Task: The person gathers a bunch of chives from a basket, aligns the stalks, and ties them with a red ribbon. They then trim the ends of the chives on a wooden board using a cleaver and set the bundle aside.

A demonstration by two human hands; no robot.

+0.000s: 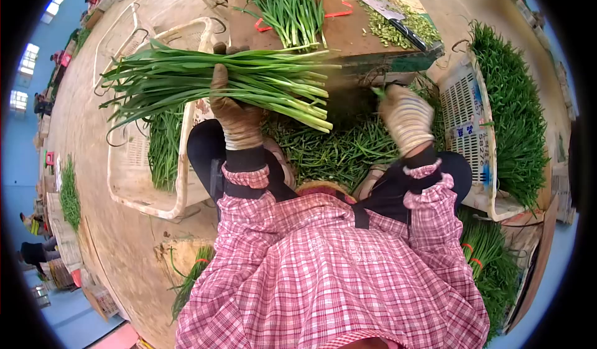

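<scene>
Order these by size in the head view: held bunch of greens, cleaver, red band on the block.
1. bunch of greens, gripped by the left hand
2. cleaver
3. red band, farther from the camera but clearly smallest

A cleaver [379,4] lies on the wooden table [345,38] beside a heap of chopped green bits [401,29]. Loose green stalks [289,7] and red bands [337,14] share the tabletop. To the right stands a white crate [463,110] packed with greens [516,106]; tied bundles [482,249] lie below it. On the left, another white crate [180,181] holds a few stalks [163,144]. Other people [34,249] work at the far left edge.
</scene>
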